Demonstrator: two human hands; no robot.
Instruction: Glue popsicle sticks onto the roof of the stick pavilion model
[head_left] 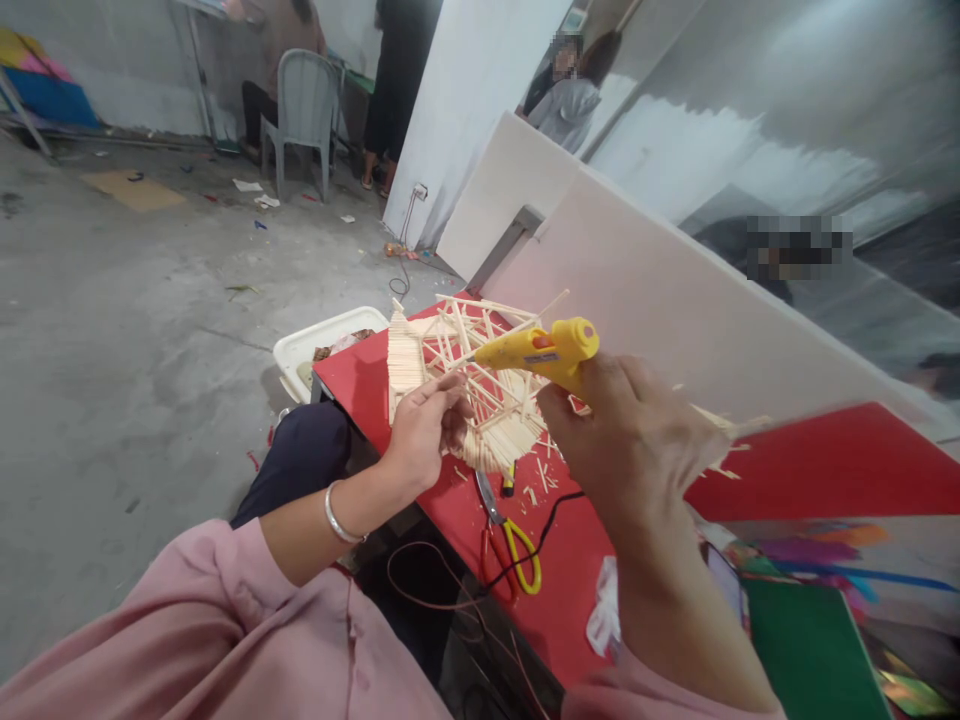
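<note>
My right hand [637,430] is wrapped round the handle of a yellow hot glue gun [525,348], which points left. Close to its nozzle, my left hand [427,425] pinches a thin wooden stick [457,367] between thumb and fingers. Whether nozzle and stick touch, I cannot tell. Behind and beneath both hands, a framework of pale wooden sticks [406,360] with slatted panels rests on the red tabletop [559,610]. Nearer to me lie cutters [534,572] with one red and one yellow handle. Loose stick pieces [544,475] are scattered beside the framework.
A white foam board [637,260] stands along the table's far side. A dark cord [551,525] crosses the tabletop near crumpled white tissue [604,610]. A pale plastic bin [300,350] sits left of the table. Other people are farther back, near a grey chair [307,110].
</note>
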